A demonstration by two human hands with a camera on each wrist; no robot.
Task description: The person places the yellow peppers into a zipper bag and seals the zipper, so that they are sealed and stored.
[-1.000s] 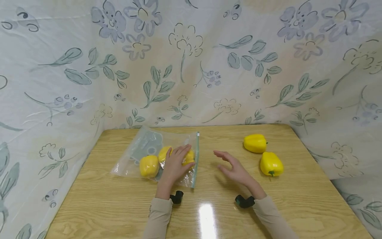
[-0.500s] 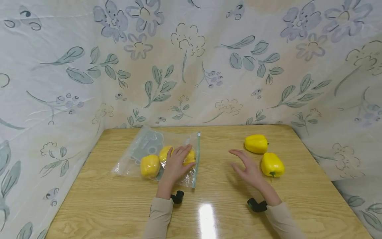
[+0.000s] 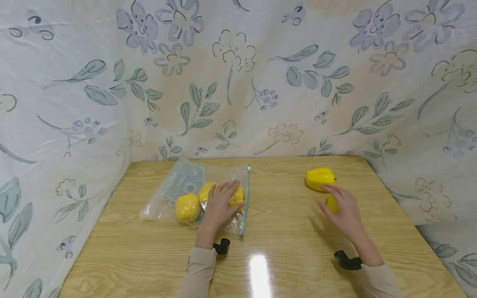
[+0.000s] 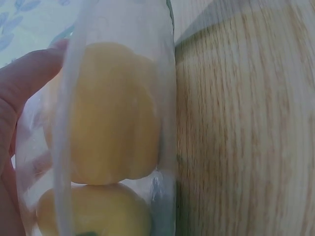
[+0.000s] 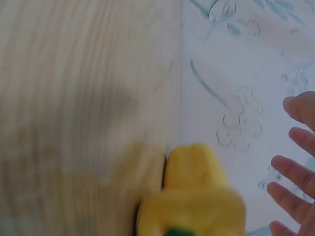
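A clear zip bag (image 3: 238,221) with a greenish zip edge lies on the left of the table. Through its plastic show yellow bell peppers, one (image 3: 187,207) on the left, others partly under my left hand (image 3: 218,205). That hand rests on the bag, its fingers over the rightmost pepper (image 4: 113,113). My right hand (image 3: 344,213) is in the air at the right, fingers spread and holding nothing. It hides most of a loose yellow bell pepper (image 3: 331,203). Just beyond lies another yellow bell pepper (image 3: 319,179). The right wrist view shows both with the fingers (image 5: 290,174) apart from them.
The wooden table (image 3: 275,223) carries everything and ends at a floral cloth (image 3: 238,103) hung behind and at both sides. A black wrist camera (image 3: 222,246) is at the left wrist, another (image 3: 347,260) at the right one.
My right hand has moved right, from the middle of the table to the loose peppers, and now covers most of the nearer one. My left hand has stayed on the bag.
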